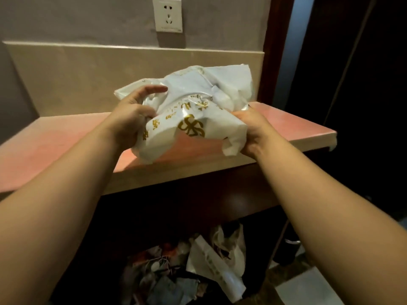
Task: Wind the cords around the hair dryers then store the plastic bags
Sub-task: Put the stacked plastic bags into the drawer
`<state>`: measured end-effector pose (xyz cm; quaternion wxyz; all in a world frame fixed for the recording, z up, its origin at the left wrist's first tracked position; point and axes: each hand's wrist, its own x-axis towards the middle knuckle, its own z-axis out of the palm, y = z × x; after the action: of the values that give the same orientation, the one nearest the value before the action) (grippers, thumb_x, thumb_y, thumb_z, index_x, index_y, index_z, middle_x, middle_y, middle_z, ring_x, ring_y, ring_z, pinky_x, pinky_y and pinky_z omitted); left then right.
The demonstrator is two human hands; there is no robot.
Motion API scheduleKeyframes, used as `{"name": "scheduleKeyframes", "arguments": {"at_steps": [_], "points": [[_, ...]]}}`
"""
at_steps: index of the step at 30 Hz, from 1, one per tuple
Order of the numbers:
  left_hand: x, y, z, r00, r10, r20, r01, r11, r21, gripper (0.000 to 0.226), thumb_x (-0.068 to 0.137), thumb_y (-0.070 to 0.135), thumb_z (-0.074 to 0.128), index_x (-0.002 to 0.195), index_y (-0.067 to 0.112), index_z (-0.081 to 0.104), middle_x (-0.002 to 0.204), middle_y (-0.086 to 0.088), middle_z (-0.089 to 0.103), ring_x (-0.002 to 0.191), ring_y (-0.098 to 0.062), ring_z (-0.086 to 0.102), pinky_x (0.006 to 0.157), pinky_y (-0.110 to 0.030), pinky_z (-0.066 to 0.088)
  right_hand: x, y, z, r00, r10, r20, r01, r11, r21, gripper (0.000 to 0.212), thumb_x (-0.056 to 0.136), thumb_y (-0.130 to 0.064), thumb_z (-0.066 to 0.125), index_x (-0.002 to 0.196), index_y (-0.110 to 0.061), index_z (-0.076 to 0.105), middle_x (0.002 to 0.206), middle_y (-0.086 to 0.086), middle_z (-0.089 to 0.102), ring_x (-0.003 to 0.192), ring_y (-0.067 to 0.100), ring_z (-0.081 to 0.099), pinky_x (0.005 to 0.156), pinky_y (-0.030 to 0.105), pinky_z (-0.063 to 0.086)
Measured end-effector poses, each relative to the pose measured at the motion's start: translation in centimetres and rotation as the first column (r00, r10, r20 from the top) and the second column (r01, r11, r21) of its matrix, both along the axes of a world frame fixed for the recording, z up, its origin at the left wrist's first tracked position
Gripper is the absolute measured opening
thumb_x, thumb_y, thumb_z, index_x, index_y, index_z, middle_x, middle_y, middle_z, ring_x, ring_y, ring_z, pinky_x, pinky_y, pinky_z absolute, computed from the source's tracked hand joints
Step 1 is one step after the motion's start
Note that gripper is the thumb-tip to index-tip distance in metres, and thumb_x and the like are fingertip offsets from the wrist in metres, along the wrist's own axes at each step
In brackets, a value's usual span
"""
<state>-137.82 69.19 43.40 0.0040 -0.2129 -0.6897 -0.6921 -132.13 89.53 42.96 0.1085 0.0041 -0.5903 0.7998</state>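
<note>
Head view, looking down over both forearms. Item held: one white plastic bag (193, 111) with gold printing, crumpled and bulging, raised just above the pink counter (66, 142) near its right end. Left hand (130, 115) grips the bag's left side; its thumb and lower fingers curl into the plastic while the index finger lies stretched along the top. Right hand (253, 130) clamps the bag's lower right corner, fingers (240, 115) folded round the edge.

Surroundings: a beige backsplash (88, 69) rises behind the counter, with grey wall above it carrying a white wall socket (167, 14). A dark wooden door frame (275, 51) stands at the counter's right end, beside a dim doorway. Below the counter's front edge sits a dark recess, and on the floor there a heap of loose bags and wrappers (187, 271), one pale bag (220, 258) lying uppermost. A dark cylindrical object (288, 249) stands at lower right on the tiled floor (308, 289).

Obscured: the bag hides the counter surface behind it and most of the right hand's fingertips. What fills the bag cannot be made out. The gold lettering is creased and unreadable. The floor heap is too dark to sort item by item.
</note>
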Motion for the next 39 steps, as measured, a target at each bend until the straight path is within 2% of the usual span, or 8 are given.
{"name": "scheduleKeyframes", "arguments": {"at_steps": [6,14,17,22,29,33,36,39], "points": [[-6.4,-0.4,-0.6,0.991,0.129,0.043,-0.123,0.985,-0.123,0.057,0.080,-0.021,0.032,0.106,0.022,0.059,0.106,-0.012,0.059,0.067,-0.016,0.063,0.051,-0.018,0.051,-9.1,1.8,-0.5,0.976,0.064,0.210,-0.117,0.962,0.247,0.023,0.095,-0.002,0.041,0.079,-0.013,0.052,0.072,0.004,0.055,0.062,0.016,0.052,0.056,0.025,0.045],[-10.8,-1.2,-1.6,0.902,0.422,0.091,-0.354,0.844,-0.403,0.056,0.086,-0.008,0.047,0.132,0.023,0.047,0.110,-0.008,0.047,0.085,-0.012,0.051,0.067,-0.020,0.041,-15.7,2.3,-2.7,0.942,0.010,0.336,-0.142,0.917,0.372,0.037,0.093,-0.012,0.050,0.128,0.000,0.051,0.080,0.004,0.055,0.069,0.018,0.053,0.066,0.029,0.047],[-10.9,-1.1,-2.1,0.797,0.603,0.039,-0.502,0.697,-0.512,0.062,0.088,0.012,0.058,0.143,0.023,0.031,0.099,-0.003,0.052,0.074,-0.014,0.052,0.072,-0.028,0.039,-16.0,1.7,-2.7,0.959,-0.147,0.242,-0.020,0.818,0.575,0.055,0.072,-0.032,0.059,0.124,-0.014,0.054,0.102,0.006,0.063,0.091,0.026,0.060,0.087,0.041,0.052],[-7.8,-1.7,-2.8,0.623,0.725,-0.295,-0.688,0.327,-0.648,0.064,0.087,0.030,0.054,0.144,0.012,0.030,0.141,-0.018,0.039,0.130,-0.037,0.033,0.102,-0.040,0.031,-14.2,1.8,-3.0,0.921,-0.374,0.113,0.189,0.681,0.708,0.058,0.088,-0.044,0.046,0.138,-0.017,0.032,0.128,0.011,0.051,0.110,0.035,0.052,0.094,0.045,0.045],[1.4,0.2,-7.2,0.614,0.589,-0.526,-0.753,0.638,-0.164,0.035,0.078,0.016,0.049,0.111,0.018,0.060,0.114,0.001,0.054,0.113,-0.022,0.048,0.088,-0.021,0.035,-4.7,1.8,-7.4,0.849,-0.422,-0.319,0.528,0.633,0.567,0.033,0.094,-0.022,0.048,0.125,-0.014,0.052,0.126,0.002,0.055,0.115,0.017,0.050,0.091,0.021,0.035],[6.7,2.2,-12.0,0.774,0.511,-0.374,-0.569,0.820,-0.057,0.028,0.079,0.005,0.049,0.081,0.031,0.060,0.089,0.006,0.064,0.086,-0.004,0.059,0.078,-0.013,0.043,1.2,0.6,-16.0,0.786,-0.519,-0.336,0.618,0.638,0.460,0.021,0.087,-0.017,0.045,0.103,-0.021,0.057,0.110,-0.003,0.055,0.105,0.010,0.051,0.095,0.026,0.040],[8.1,3.2,-16.7,0.849,0.529,0.009,-0.525,0.845,-0.103,0.034,0.086,-0.003,0.048,0.070,0.022,0.064,0.076,0.005,0.064,0.073,-0.002,0.058,0.066,-0.014,0.044,2.0,-0.4,-22.4,0.866,-0.481,0.140,0.336,0.764,0.551,0.017,0.095,-0.015,0.045,0.109,-0.019,0.055,0.117,0.007,0.055,0.108,0.022,0.053,0.095,0.041,0.044],[6.6,3.2,-22.3,0.585,0.456,0.671,-0.503,0.853,-0.141,0.016,0.093,0.004,0.045,0.089,0.009,0.060,0.082,-0.005,0.060,0.072,-0.015,0.056,0.059,-0.026,0.042,0.8,-0.7,-25.3,0.753,-0.290,0.590,0.105,0.939,0.327,0.045,0.098,-0.020,0.044,0.140,-0.009,0.034,0.134,0.014,0.047,0.118,0.030,0.049,0.103,0.043,0.041]]}}
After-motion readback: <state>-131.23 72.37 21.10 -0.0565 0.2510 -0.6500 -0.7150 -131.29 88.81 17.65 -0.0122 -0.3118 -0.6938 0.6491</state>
